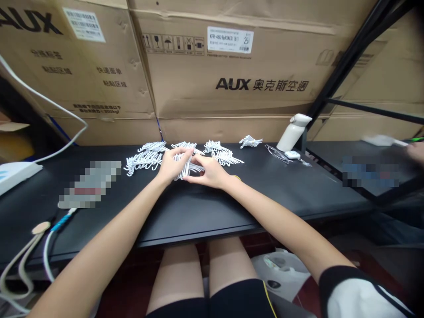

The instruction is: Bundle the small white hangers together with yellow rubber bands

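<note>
Over the middle of the black table, both my hands close around a bundle of white wire hooks [186,170]. My left hand [172,165] grips it from the left, thumb and fingers curled over the top. From the right, my right hand [212,171] pinches the same bundle between thumb and fingers, and thin white ends show between the two hands. Left of them lies a pile of similar hooks [144,160]. More hooks [185,145] sit just behind my hands, and another pile [223,154] is to the right. A small separate bunch [251,141] rests farther right.
A white bottle [293,132] stands at the back right beside glasses [277,153] and a small white case [292,154]. A pixelated flat object [91,183] with a cable lies left. Cardboard boxes [232,101] wall the back. Another person's hand [415,151] shows at far right.
</note>
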{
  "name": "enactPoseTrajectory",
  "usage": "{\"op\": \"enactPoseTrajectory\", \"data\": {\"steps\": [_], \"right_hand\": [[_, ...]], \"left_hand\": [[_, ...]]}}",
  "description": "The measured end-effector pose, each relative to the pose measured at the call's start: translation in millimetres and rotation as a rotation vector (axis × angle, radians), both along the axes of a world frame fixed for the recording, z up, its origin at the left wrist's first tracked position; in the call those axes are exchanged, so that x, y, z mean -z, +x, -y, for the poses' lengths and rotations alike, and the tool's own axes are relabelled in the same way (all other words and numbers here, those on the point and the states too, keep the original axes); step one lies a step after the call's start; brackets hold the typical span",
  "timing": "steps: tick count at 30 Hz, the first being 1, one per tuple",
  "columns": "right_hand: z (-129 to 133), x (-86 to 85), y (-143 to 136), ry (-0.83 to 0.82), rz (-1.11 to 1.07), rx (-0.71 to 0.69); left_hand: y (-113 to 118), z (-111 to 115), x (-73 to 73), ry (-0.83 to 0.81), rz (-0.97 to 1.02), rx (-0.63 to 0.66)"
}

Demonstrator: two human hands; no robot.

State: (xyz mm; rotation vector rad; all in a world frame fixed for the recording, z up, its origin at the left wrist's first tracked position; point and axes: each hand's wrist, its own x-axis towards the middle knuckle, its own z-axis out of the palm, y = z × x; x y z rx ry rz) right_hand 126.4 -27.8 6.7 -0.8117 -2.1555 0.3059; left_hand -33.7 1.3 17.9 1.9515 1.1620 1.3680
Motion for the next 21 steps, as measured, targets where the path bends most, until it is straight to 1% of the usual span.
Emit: {"op": "enactPoseTrajectory", "data": {"steps": [5, 10, 14, 17, 21], "right_hand": [[-1.3, 2.7, -0.8, 0.011, -0.015, -0.016], [-2.2, 3.7, -0.7, -0.026, -0.011, -0.023], [-5.7, 5.0, 0.5, -0.054, 0.024, -0.033], [-8.1, 5.9, 0.8, -0.030, 0.036, -0.047], [-8.7, 7.1, 0.4, -0.002, 0.019, -0.047]], "left_hand": [[0.2, 1.3, -0.3, -0.008, -0.048, 0.029], [-1.3, -0.3, -0.6, -0.007, -0.047, 0.009], [-2.5, -1.6, 0.2, -0.008, -0.029, -0.034], [-2.5, -1.5, 0.0, -0.030, -0.021, -0.065], [-2.0, -1.1, -0.7, -0.047, -0.016, -0.056]]}}
